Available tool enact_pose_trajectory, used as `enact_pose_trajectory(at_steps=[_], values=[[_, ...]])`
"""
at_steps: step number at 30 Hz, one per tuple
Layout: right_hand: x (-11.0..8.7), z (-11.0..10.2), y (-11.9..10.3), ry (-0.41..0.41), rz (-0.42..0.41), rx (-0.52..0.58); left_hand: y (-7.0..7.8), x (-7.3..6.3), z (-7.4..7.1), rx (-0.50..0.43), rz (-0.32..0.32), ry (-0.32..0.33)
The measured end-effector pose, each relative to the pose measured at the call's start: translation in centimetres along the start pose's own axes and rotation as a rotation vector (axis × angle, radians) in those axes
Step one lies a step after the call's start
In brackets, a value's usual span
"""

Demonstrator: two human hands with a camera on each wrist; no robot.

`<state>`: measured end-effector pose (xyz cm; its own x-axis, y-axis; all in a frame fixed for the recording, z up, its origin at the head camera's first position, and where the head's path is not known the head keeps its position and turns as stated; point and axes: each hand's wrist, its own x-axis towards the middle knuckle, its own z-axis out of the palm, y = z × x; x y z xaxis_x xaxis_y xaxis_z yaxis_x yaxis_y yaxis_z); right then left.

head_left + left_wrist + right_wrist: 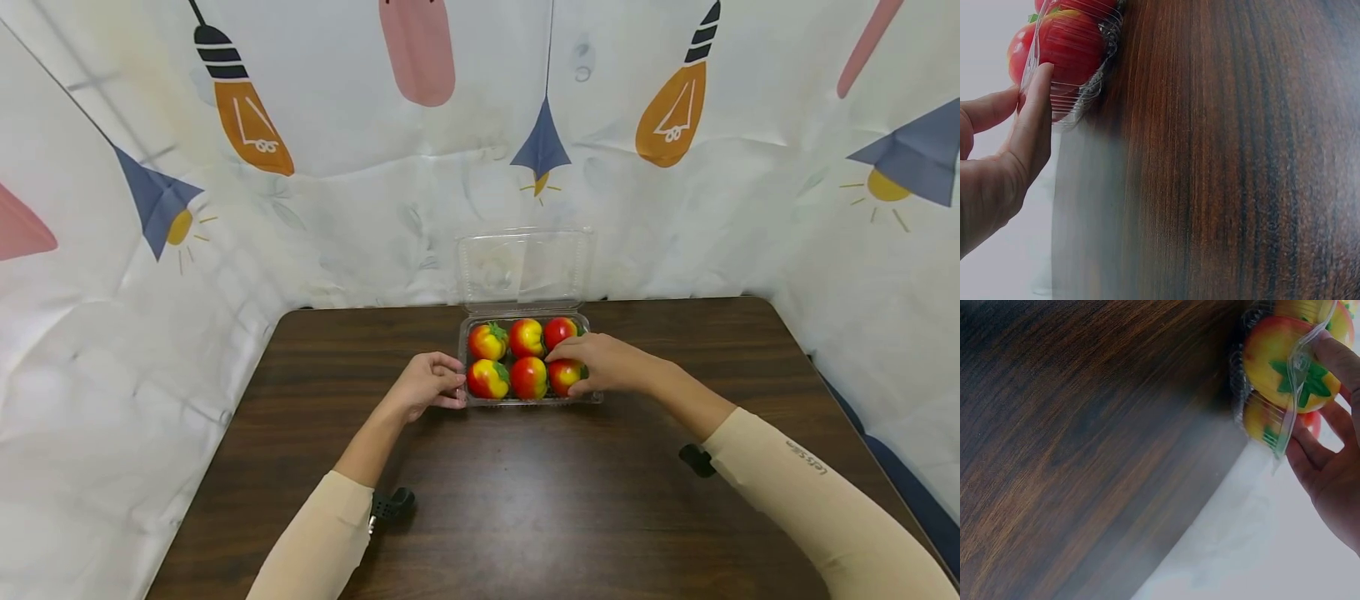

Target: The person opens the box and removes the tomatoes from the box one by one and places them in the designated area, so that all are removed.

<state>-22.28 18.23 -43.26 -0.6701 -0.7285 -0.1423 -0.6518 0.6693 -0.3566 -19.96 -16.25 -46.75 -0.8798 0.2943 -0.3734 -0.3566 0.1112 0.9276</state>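
A clear plastic clamshell box [525,402] stands at the table's far edge, its transparent lid [525,267] raised behind it. In it sit several glossy red-and-yellow tomatoes in two rows, with green star-shaped leaf tops. My left hand [429,385] pinches the box's left rim between thumb and fingers, beside the front left tomato [1072,47]. From the right, my right hand [611,364] reaches over the box and grips the front right tomato [1272,359], its fingers spread round it. That tomato sits within the box walls; the hand partly covers it in the head view.
The dark wood-grain table [517,508] stretches in front of the box. A white curtain [360,225] printed with lamps and bulbs hangs behind and at both sides, close to the lid. Black wrist cameras [392,505] are worn at both sleeves.
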Motion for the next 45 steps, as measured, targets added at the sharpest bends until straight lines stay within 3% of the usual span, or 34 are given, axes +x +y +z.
enact_pose_trajectory(at_steps=[19, 45], values=[[0.35, -0.24, -0.53, -0.030, 0.001, -0.051, 0.37, -0.61, 0.17, -0.009, 0.002, 0.001], [0.42, -0.65, -0.43, -0.072, 0.001, 0.020, 0.46, -0.48, 0.16, 0.026, 0.010, 0.008]])
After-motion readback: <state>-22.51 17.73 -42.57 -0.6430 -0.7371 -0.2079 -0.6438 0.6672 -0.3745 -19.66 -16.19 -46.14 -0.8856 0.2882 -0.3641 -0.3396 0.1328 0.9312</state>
